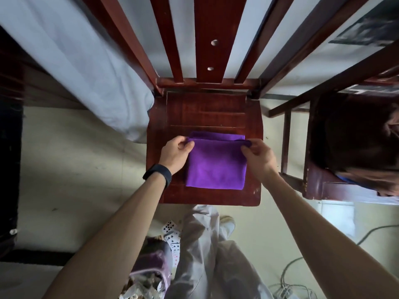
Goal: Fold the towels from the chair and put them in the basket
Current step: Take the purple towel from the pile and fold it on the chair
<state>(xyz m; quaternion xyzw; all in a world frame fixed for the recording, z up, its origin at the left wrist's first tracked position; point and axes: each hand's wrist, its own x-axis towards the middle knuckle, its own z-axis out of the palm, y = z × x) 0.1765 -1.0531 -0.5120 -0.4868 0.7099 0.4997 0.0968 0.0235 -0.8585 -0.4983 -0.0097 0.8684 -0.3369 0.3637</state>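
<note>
The left hand (176, 155), with a black wristband (157, 174) on its wrist, has its fingers curled and its thumb closed against them, pinching the upper left corner of the purple towel (216, 167). The right hand (258, 157) mirrors it, its thumb and curled fingers clamped on the upper right corner, where a small bunch of cloth shows above the fingertips. The towel lies folded on the front half of the wooden chair (205, 113) seat in the middle of the frame. It spans the gap between the two hands and reaches down toward the seat's front edge. A narrow strip of a lower layer shows just above the held edge. A white bedsheet (86, 61) fills the upper left, and playing cards (171, 230) and cables (289, 275) lie on the floor at the bottom.
</note>
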